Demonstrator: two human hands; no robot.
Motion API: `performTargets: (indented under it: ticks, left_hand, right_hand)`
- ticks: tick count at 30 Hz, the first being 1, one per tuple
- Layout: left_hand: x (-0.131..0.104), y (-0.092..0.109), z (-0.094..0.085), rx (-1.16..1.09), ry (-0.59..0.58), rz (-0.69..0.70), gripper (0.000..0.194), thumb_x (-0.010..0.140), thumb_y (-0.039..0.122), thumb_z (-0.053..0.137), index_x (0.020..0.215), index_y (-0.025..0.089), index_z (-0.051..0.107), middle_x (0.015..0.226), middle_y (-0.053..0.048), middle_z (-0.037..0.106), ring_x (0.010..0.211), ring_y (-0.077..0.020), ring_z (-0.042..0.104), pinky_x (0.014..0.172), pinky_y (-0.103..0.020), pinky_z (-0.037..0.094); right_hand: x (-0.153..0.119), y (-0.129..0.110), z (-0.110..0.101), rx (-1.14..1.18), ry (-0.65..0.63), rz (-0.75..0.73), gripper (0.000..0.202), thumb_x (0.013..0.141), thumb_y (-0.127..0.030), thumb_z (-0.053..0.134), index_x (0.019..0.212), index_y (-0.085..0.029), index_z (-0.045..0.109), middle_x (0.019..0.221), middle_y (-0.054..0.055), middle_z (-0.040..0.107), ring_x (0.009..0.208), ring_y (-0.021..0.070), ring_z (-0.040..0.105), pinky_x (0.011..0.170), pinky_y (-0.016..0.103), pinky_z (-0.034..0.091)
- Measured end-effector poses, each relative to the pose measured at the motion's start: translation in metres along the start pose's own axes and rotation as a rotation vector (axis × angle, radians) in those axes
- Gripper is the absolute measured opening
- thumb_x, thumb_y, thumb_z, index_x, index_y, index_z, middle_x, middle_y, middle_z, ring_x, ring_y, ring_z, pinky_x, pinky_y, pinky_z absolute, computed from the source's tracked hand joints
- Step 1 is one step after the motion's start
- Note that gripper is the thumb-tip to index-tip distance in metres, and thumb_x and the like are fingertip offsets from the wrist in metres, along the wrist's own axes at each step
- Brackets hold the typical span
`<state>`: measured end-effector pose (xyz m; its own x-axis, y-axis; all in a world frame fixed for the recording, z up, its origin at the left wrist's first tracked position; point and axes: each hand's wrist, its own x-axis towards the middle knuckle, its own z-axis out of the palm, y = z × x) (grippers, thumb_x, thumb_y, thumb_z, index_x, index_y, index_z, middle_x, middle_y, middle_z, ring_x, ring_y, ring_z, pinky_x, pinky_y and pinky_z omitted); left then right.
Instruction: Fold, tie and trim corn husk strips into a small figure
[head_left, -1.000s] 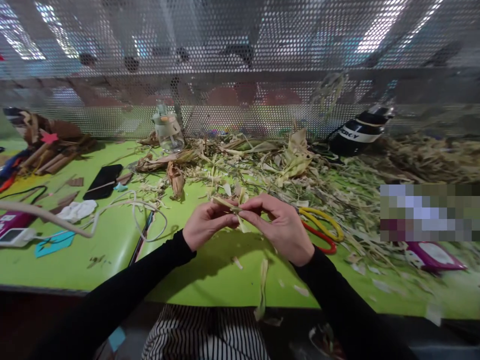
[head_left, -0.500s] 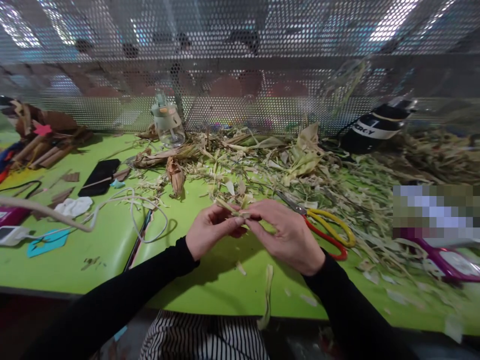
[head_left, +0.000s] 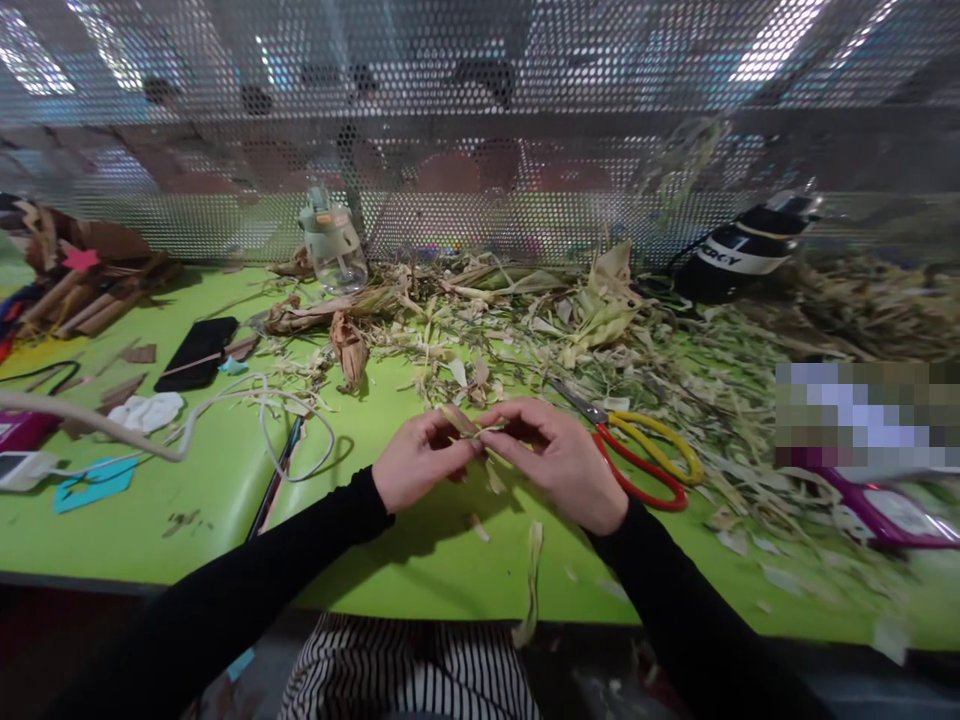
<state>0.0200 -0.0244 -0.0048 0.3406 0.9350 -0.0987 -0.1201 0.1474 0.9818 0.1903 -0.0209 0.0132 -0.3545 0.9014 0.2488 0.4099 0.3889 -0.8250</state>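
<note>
Both hands meet over the green table (head_left: pixel 420 575), fingertips almost touching. Between them is a pale strip of corn husk (head_left: pixel 459 422). My left hand (head_left: pixel 424 460) pinches it between thumb and fingers. From the other side, my right hand (head_left: pixel 559 460) pinches its end, with a thin bit sticking out and another piece hanging below. Scissors (head_left: pixel 645 450) with one red and one yellow handle lie just right of my right hand. A longer husk strip (head_left: pixel 532 580) hangs over the table's front edge, and a small scrap (head_left: pixel 480 528) lies below my hands.
Husk shreds (head_left: pixel 510 310) cover the back and right of the table. Behind them stand a clear bottle (head_left: pixel 336 245), a black bottle (head_left: pixel 739 250) and a perforated metal screen (head_left: pixel 420 150). At left lie a phone (head_left: pixel 196 353), a white cable (head_left: pixel 262 400) and a blue card (head_left: pixel 96 485).
My right hand has turned slightly and shifted a little left. The husk strip between my fingers sits at a different angle, and a piece now hangs beneath them.
</note>
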Motion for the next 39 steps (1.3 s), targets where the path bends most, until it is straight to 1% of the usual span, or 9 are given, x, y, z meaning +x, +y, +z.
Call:
performTargets:
  ticks: [2,5,8,12,18,25,31,35,39]
  left_hand:
    - [0.0,0.001,0.0,-0.018,-0.023,-0.071,0.031,0.064,0.036,0.074,0.075,0.014,0.056,0.059,0.004,0.056,0.043,-0.0058,0.053,0.044,-0.019,0.044]
    - [0.0,0.001,0.001,-0.121,-0.065,-0.187,0.033,0.065,0.036,0.074,0.083,0.015,0.056,0.073,0.0,0.063,0.052,-0.0087,0.062,0.047,-0.019,0.048]
    - [0.001,0.0,0.0,-0.245,-0.064,-0.234,0.032,0.071,0.037,0.071,0.091,0.016,0.055,0.087,-0.002,0.065,0.059,-0.0081,0.065,0.047,-0.016,0.048]
    - [0.002,-0.001,-0.006,-0.327,-0.053,-0.264,0.026,0.07,0.029,0.073,0.082,0.015,0.055,0.072,0.002,0.061,0.055,-0.0069,0.064,0.041,-0.01,0.043]
    - [0.0,0.004,-0.013,-0.436,-0.153,-0.307,0.02,0.071,0.022,0.071,0.083,0.013,0.058,0.072,0.0,0.065,0.061,-0.0106,0.068,0.054,-0.014,0.052]
    - [-0.001,0.007,-0.013,-0.348,-0.175,-0.381,0.018,0.071,0.021,0.071,0.08,0.011,0.059,0.074,-0.005,0.069,0.059,-0.0096,0.067,0.055,-0.015,0.052]
    - [-0.002,0.005,-0.008,-0.292,-0.11,-0.29,0.02,0.07,0.024,0.068,0.075,0.015,0.051,0.063,0.001,0.064,0.05,-0.0081,0.063,0.047,-0.014,0.049]
    - [-0.004,0.004,-0.003,-0.202,-0.106,-0.228,0.025,0.067,0.024,0.07,0.075,0.016,0.047,0.056,0.005,0.06,0.043,-0.0064,0.057,0.044,-0.015,0.045]
    - [-0.004,0.001,-0.001,-0.102,-0.013,-0.126,0.028,0.064,0.026,0.071,0.07,0.017,0.044,0.051,0.007,0.053,0.038,-0.0052,0.052,0.039,-0.014,0.039]
  right_hand:
    - [0.001,-0.001,-0.001,-0.099,0.001,-0.021,0.01,0.083,-0.027,0.058,0.084,-0.019,0.063,0.079,0.002,0.065,0.07,0.0142,0.061,0.064,0.028,0.05]
    - [0.001,-0.002,-0.001,-0.136,0.027,-0.008,0.009,0.084,-0.026,0.056,0.086,-0.018,0.061,0.076,0.001,0.065,0.063,0.0125,0.059,0.058,0.026,0.048]
    - [0.001,-0.001,-0.001,-0.121,0.002,-0.005,0.011,0.086,-0.026,0.054,0.087,-0.017,0.06,0.078,0.002,0.065,0.063,0.012,0.058,0.057,0.025,0.047]
    - [0.002,0.002,-0.003,-0.114,-0.049,-0.013,0.013,0.085,-0.029,0.055,0.085,-0.018,0.061,0.076,0.002,0.063,0.067,0.0135,0.057,0.06,0.027,0.046]
    - [0.003,0.002,-0.007,0.076,-0.084,0.005,0.015,0.082,-0.032,0.06,0.083,-0.017,0.061,0.074,0.002,0.063,0.065,0.0133,0.057,0.062,0.027,0.047]
    - [0.001,-0.001,-0.004,0.062,-0.102,-0.017,0.01,0.081,-0.027,0.06,0.082,-0.017,0.061,0.075,0.001,0.062,0.065,0.012,0.056,0.059,0.025,0.046]
    - [-0.001,-0.003,0.0,0.074,-0.125,0.035,0.009,0.086,-0.025,0.053,0.086,-0.016,0.056,0.075,0.0,0.06,0.063,0.0105,0.054,0.057,0.024,0.045]
    - [-0.002,-0.004,0.0,0.025,-0.12,-0.016,0.004,0.083,-0.018,0.051,0.082,-0.017,0.054,0.073,-0.001,0.057,0.062,0.0097,0.053,0.057,0.022,0.043]
    - [-0.003,-0.003,-0.002,-0.015,-0.14,-0.019,0.007,0.085,-0.021,0.05,0.087,-0.016,0.054,0.074,0.0,0.057,0.064,0.0106,0.053,0.057,0.023,0.043]
